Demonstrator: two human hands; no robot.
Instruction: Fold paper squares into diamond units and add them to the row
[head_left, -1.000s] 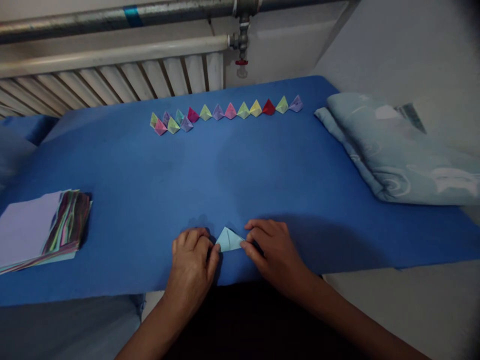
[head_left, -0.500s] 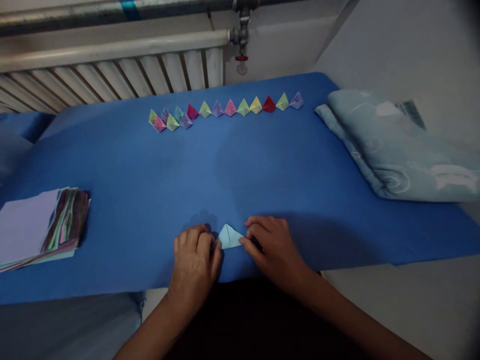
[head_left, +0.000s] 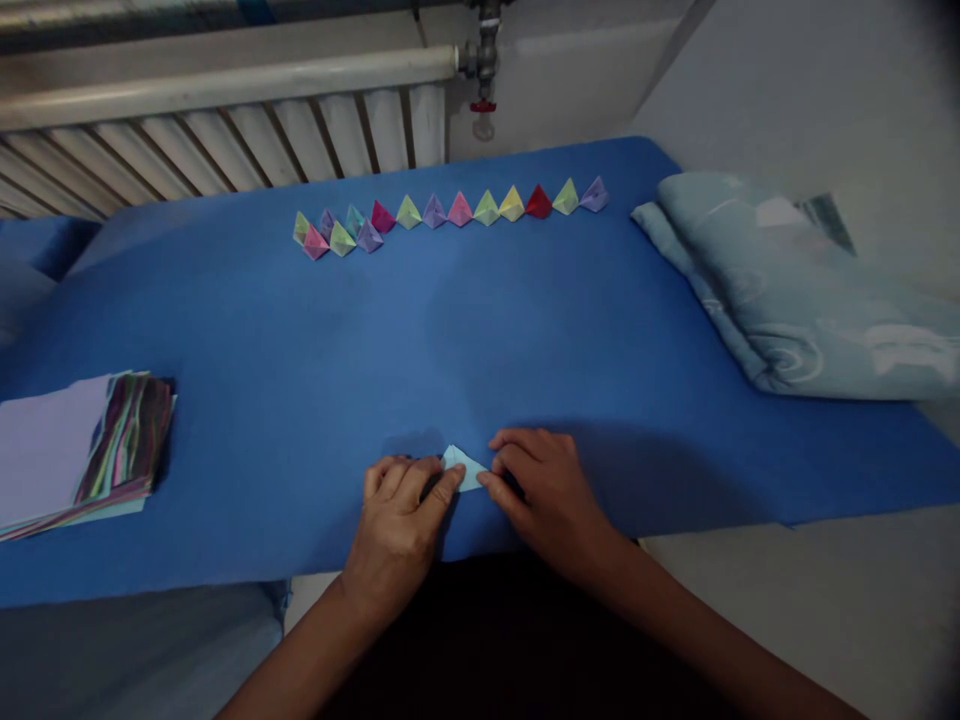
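Note:
A small light-blue piece of folded paper [head_left: 468, 472], roughly triangular, lies on the blue table cover near its front edge. My left hand [head_left: 405, 510] is closed on its left part, with the thumb pressed on the paper's face and the fingers hiding that corner. At the right corner, my right hand [head_left: 544, 495] pinches the paper between thumb and curled fingers. Along the far side stand several folded paper pieces [head_left: 460, 209] in pink, green, yellow, red and purple, two deep at the left end.
A stack of coloured paper sheets [head_left: 52, 445] lies at the left, a pale lilac one on top. Folded grey-green patterned cloth [head_left: 810, 300] rests on the right. Behind the blue-covered table [head_left: 315, 370] are a white radiator [head_left: 225, 150] and a valve with a red handle [head_left: 483, 106].
My left hand has moved right over the folded paper, its thumb now on the paper's face and covering more of it. My right hand stays at the right corner.

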